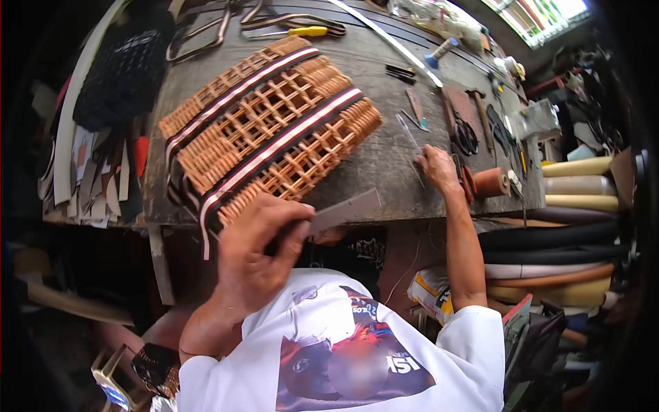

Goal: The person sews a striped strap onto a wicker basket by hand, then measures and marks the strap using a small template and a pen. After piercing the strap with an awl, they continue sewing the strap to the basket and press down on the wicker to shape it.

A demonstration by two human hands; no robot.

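Note:
My left hand (264, 244) is closed, pinching a flat grey strip (349, 210) between thumb and fingers above the table's front edge. The strip's free end points right. Just beyond this hand lies a woven wicker basket (274, 117), with two striped straps (268, 147) running across it and loose ends hanging at the front edge. My right hand (438, 168) rests at the table with its fingers drawn together at the lower end of a slim clear pen (408, 132). A thin metal piece (417, 172) lies just left of those fingers.
On the wooden table (384, 165) are a small knife (415, 108), scissors (465, 134), a hammer (484, 120), a brown thread spool (491, 182) and a yellow-handled screwdriver (307, 31). A long metal ruler (388, 41) lies at the back. Rolled material (563, 237) is stacked right.

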